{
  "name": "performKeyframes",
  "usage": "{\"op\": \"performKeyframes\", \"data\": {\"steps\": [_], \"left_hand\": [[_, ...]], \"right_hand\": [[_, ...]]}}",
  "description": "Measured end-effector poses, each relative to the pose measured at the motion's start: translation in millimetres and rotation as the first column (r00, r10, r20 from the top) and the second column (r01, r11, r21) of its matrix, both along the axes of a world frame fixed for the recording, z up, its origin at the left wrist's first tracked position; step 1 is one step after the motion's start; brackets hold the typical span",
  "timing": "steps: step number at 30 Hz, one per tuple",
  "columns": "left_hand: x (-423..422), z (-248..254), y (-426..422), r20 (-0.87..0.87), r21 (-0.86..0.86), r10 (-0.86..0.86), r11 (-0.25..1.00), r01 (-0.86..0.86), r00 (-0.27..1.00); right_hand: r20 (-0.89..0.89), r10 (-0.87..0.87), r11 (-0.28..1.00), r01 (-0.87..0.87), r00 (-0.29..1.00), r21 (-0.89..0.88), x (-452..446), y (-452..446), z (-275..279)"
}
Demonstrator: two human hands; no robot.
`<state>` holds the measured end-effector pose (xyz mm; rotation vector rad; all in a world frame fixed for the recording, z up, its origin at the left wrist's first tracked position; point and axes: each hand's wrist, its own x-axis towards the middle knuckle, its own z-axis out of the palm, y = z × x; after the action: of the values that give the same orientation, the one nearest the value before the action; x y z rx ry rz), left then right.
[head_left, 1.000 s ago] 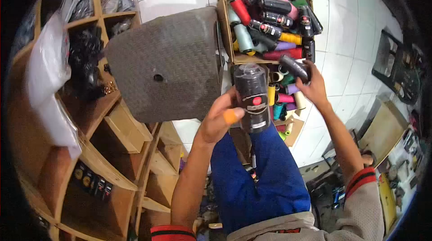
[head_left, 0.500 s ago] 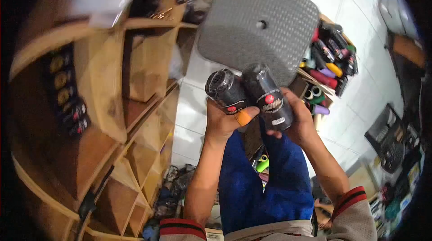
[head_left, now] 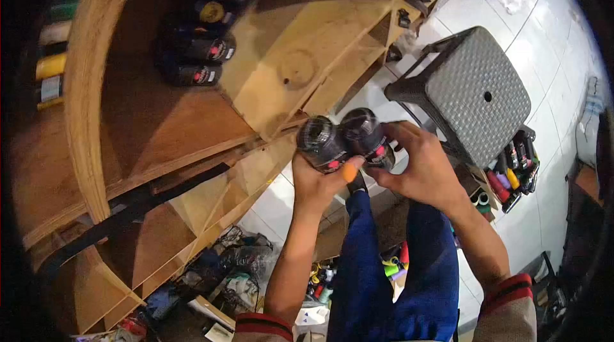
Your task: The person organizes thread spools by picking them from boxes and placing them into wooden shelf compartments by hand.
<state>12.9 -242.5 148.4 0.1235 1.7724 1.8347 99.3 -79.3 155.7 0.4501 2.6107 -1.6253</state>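
Gripping a black thread cone (head_left: 318,140) apiece, left hand (head_left: 314,183) and right hand (head_left: 423,166) curl fingers around them at centre; dark cones (head_left: 204,61) already sit on the upper-left wooden shelf (head_left: 173,131), while mixed-colour cones (head_left: 511,172) remain piled at right.

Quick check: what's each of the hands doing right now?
Left hand: closed, holding a black spool.
Right hand: closed, holding a second black spool beside it.

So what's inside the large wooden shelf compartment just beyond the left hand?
A row of black thread spools: two show red marks, at least three show round gold ones. Bare wood shows beside them. Whatever lies behind the row is hidden by the spools and shadow.
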Motion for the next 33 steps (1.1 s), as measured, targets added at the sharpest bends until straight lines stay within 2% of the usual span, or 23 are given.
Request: {"op": "performKeyframes", "data": {"steps": [1, 2, 3, 5, 7, 9, 12, 15, 18, 22, 25, 28, 31, 32, 33], "left_hand": [[-3, 6, -5, -0.006, 0.003, 0.027, 1.0, -0.027, 1.0], [-6, 6, -15, -0.112, -0.043, 0.057, 0.997, -0.062, 0.992], [-9, 6, -19, -0.102, 0.013, 0.127, 0.992, -0.126, 0.987], [-12, 12, -18, -0.068, 0.12, 0.265, 0.959, -0.256, 0.962], [-11, 17, -20, -0.054, 0.135, 0.279, 0.953, -0.27, 0.959], [-10, 13, -23, -0.03, 0.133, 0.268, 0.956, -0.262, 0.963], [-3, 5, -26, -0.013, 0.06, 0.265, 0.963, -0.264, 0.964], [-1, -1, -33, -0.019, 0.024, 0.236, 0.972, -0.235, 0.972], [2, -7, -37, -0.019, 0.047, 0.281, 0.959, -0.28, 0.959], [-1, -11, -49, -0.009, 0.01, 0.254, 0.967, -0.254, 0.967], [-4, -13, -52, 0.001, -0.01, 0.278, 0.96, -0.278, 0.961], [-5, -11, -47, -0.021, 0.029, 0.292, 0.956, -0.292, 0.956], [-11, -5, -45, -0.042, -0.055, 0.243, 0.968, -0.245, 0.969], [-12, -6, -43, -0.056, 0.033, 0.252, 0.968, -0.25, 0.966], [-15, -6, -40, -0.037, 0.043, 0.267, 0.963, -0.266, 0.963]], "right_hand": [[-0.042, -0.032, 0.999, 0.032, 0.999, -0.006, -12, -2, 3], [-0.079, -0.064, 0.998, 0.063, 0.995, -0.016, -26, -5, 5], [-0.111, -0.095, 0.995, 0.092, 0.989, -0.03, -41, -8, 7], [-0.336, -0.246, 0.968, 0.213, 0.909, -0.133, -82, -14, 5], [-0.414, -0.312, 0.947, 0.314, 0.855, -0.063, -125, -19, -5], [-0.583, -0.273, 0.955, 0.291, 0.765, -0.065, -175, -21, -24], [-0.608, -0.174, 0.96, 0.271, 0.775, 0.071, -223, -24, -43], [-0.681, -0.185, 0.966, 0.26, 0.708, 0.008, -250, -32, -54], [-0.64, -0.144, 0.962, 0.258, 0.755, 0.087, -268, -42, -54], [-0.586, -0.083, 0.962, 0.218, 0.806, 0.164, -288, -48, -58], [-0.639, -0.097, 0.922, 0.311, 0.763, 0.232, -295, -52, -64], [-0.533, -0.097, 0.958, 0.223, 0.84, 0.177, -287, -48, -60], [-0.662, -0.15, 0.951, 0.291, 0.734, 0.107, -265, -44, -54], [-0.535, -0.111, 0.973, 0.201, 0.837, 0.113, -250, -38, -49], [-0.399, -0.056, 0.989, 0.107, 0.915, 0.105, -231, -28, -42]]}}
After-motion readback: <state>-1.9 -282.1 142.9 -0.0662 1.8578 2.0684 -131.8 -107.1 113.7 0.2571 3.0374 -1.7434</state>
